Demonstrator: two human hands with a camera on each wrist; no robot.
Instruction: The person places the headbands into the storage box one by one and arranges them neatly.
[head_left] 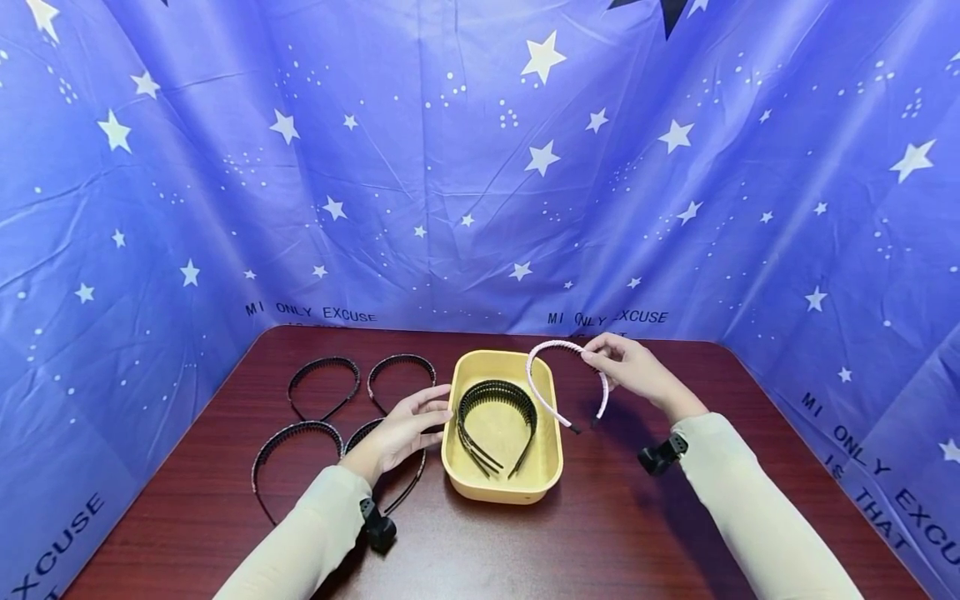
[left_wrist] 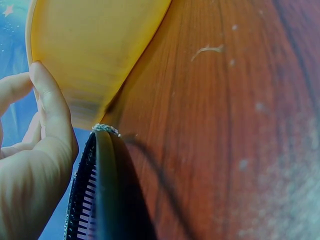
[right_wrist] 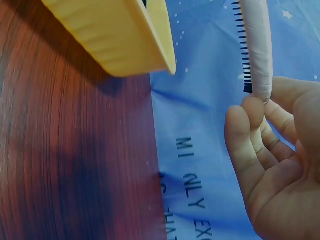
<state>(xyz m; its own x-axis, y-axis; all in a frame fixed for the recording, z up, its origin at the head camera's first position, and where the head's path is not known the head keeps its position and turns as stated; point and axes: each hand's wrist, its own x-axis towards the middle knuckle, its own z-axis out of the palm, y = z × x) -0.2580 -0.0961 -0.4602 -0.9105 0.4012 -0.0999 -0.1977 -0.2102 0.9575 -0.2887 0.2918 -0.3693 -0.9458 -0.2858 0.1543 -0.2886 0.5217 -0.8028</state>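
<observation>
A yellow plastic bin (head_left: 502,493) stands mid-table with several black toothed headbands (head_left: 497,388) nested inside it. My left hand (head_left: 401,433) is at the bin's left side, its fingertips touching the rim with the fingers fairly straight. Pinched between the thumb and fingers of my right hand (head_left: 633,371) is a pink headband (head_left: 553,344), raised by the bin's right rim with its black-tipped ends pointing down. In the right wrist view the wrapped pink band (right_wrist: 260,50) shows a row of black teeth along its inner side.
Several more dark headbands (head_left: 324,362) stand on the reddish-brown table (head_left: 600,542) left of the bin, one of them partly behind my left hand. A blue star-print curtain (head_left: 465,167) surrounds the table's back and sides.
</observation>
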